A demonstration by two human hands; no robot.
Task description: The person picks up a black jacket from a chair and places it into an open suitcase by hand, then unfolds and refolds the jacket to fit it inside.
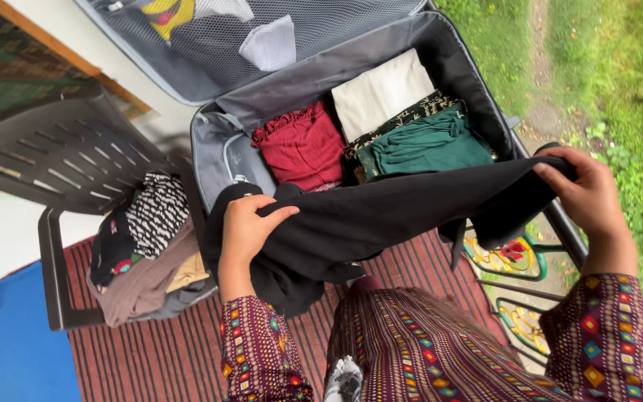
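A black garment (381, 216) is stretched between both hands in front of an open grey suitcase (381, 56). My left hand (245, 231) grips its left end, where the cloth bunches and hangs down. My right hand (586, 190) pinches its right end near the suitcase's right edge. Inside the suitcase lie a folded red garment (303, 145), a cream one (381, 93) and a dark green one (426, 141). The black cloth hides the suitcase's near edge.
A dark plastic chair (61, 160) at the left holds a pile of clothes (146, 246), one black-and-white patterned. A striped red rug (150, 357) covers the floor. The suitcase's mesh lid (210, 45) stands open at the top. Grass (619, 89) lies at the right.
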